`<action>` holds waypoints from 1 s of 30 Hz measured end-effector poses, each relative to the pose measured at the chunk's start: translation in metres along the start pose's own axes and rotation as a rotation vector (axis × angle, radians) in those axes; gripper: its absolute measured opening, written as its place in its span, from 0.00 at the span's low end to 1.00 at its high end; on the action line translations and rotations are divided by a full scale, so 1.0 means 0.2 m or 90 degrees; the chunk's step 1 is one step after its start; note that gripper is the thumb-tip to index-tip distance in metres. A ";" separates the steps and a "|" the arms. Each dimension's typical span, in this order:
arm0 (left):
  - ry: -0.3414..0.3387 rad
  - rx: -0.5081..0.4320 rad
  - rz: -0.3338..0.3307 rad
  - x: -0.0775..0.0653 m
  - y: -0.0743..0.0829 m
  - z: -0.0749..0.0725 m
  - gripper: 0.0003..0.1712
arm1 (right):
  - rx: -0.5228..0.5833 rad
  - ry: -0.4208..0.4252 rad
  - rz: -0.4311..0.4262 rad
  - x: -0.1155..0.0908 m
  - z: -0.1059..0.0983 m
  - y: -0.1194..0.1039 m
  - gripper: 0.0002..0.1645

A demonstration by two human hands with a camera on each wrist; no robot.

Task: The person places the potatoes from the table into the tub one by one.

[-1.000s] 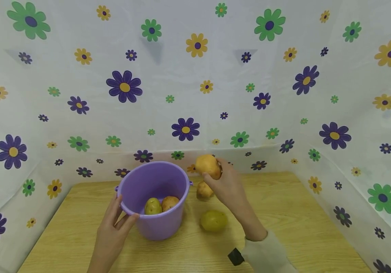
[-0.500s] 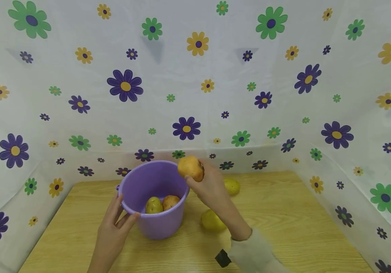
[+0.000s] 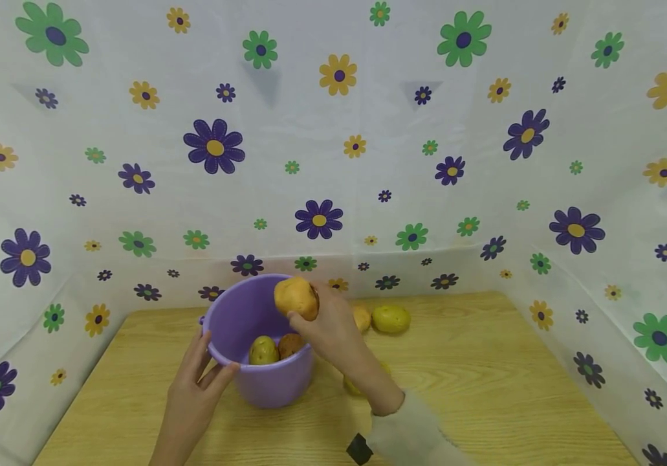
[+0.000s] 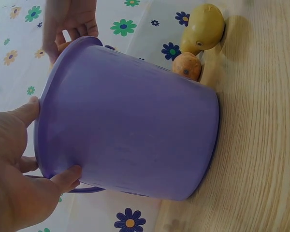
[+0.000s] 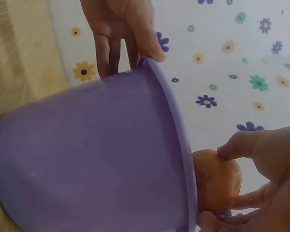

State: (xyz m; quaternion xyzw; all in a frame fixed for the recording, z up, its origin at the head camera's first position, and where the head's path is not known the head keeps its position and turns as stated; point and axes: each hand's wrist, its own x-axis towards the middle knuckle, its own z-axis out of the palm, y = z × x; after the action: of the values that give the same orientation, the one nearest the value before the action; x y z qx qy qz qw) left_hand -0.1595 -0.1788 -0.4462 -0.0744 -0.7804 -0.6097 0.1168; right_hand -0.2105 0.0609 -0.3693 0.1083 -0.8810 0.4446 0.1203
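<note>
A purple bucket stands on the wooden table, its mouth facing up. My left hand holds its near left rim, thumb and fingers spread along the edge. In my right hand is a tan potato, gripped between thumb and fingers over the bucket's right rim; the right wrist view shows this potato just beyond the rim. Inside the bucket lie a yellow-green potato and a brown potato, the latter partly hidden by the right hand and rim.
Right of the bucket, a yellow-green potato lies beside a tan one near the back edge. Another yellowish one is mostly covered by the right forearm. A flower-printed sheet surrounds the table at back and sides.
My right hand has carried the tan potato leftward, from beside the bucket to over its mouth. The left hand keeps its hold on the rim.
</note>
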 end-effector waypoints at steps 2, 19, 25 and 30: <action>-0.001 -0.005 0.003 0.00 0.00 0.00 0.47 | 0.001 -0.009 -0.001 0.00 0.02 -0.02 0.39; -0.005 -0.010 0.012 -0.01 0.00 0.00 0.46 | -0.070 -0.054 -0.058 -0.06 0.20 -0.14 0.39; -0.005 -0.007 0.014 -0.01 0.00 -0.01 0.46 | -0.099 -0.057 -0.066 -0.08 0.23 -0.17 0.40; -0.002 -0.003 0.018 0.00 -0.01 0.00 0.46 | -0.126 -0.046 -0.076 -0.09 0.25 -0.17 0.40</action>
State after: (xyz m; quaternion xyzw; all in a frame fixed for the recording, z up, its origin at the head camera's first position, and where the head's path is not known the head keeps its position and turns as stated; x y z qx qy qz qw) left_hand -0.1592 -0.1801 -0.4484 -0.0869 -0.7778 -0.6099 0.1243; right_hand -0.1891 0.0021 -0.3772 0.1642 -0.9162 0.3434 0.1253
